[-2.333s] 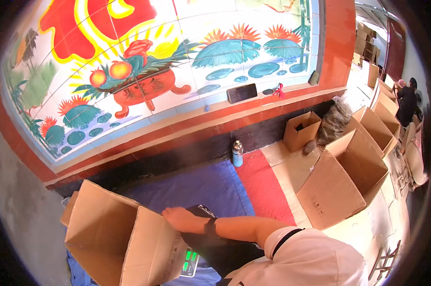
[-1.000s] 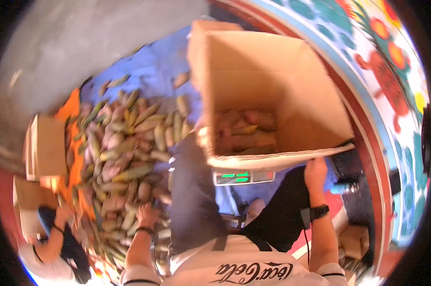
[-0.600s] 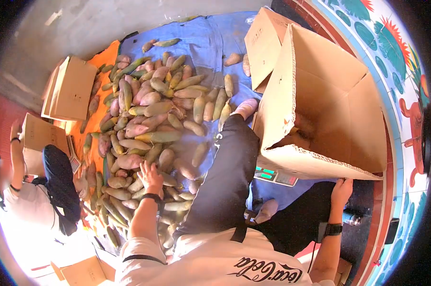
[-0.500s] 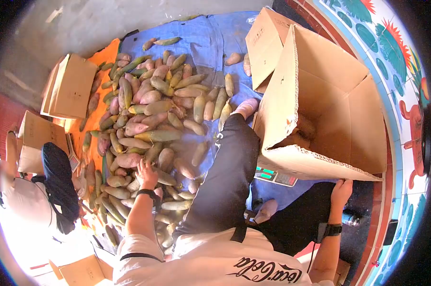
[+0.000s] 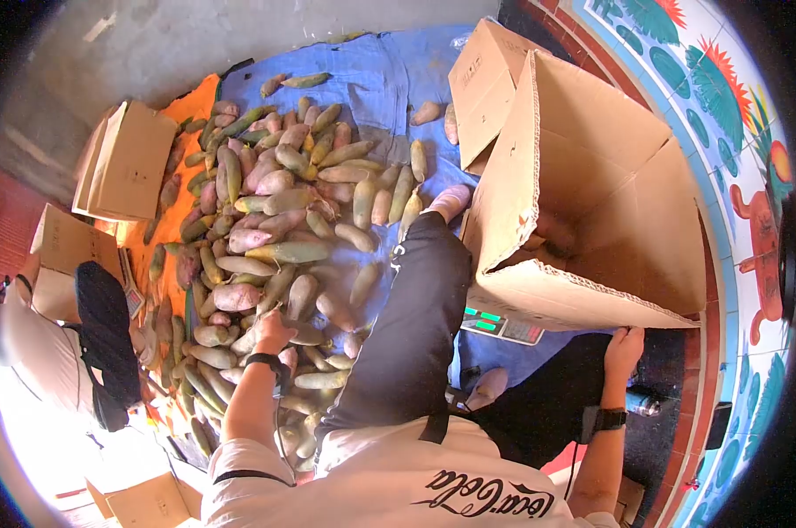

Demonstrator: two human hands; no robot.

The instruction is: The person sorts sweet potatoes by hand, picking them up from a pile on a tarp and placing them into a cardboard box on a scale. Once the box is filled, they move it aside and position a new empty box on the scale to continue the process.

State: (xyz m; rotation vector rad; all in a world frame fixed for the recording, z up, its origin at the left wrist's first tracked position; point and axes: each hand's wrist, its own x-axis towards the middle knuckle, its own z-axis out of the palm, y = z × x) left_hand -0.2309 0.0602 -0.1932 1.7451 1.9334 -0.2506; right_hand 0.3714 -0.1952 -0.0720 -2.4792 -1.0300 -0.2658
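Long green and pinkish root vegetables [image 5: 283, 201] lie heaped on blue and orange sheets. My left hand [image 5: 275, 333] is low in the near part of the heap, its fingers curled down among the roots; what they hold is hidden. A large open cardboard box [image 5: 583, 295] stands at the right, tilted in view, with a few roots dim inside it. My right hand [image 5: 625, 348] is closed on the box's near bottom edge, at the corner. Under the box, a scale [image 5: 502, 325] shows green displays.
Another person [image 5: 46, 361] sits at the far left beside a cardboard box [image 5: 77, 251]. Folded cartons [image 5: 134, 158] stand at the upper left. Behind the large box is another carton [image 5: 486, 84]. A painted tile wall [image 5: 741, 220] runs along the right.
My left hand's spread fingers have curled down into the heap. My right hand remains at the box edge. The view has shifted slightly, and the person at the left has moved an arm.
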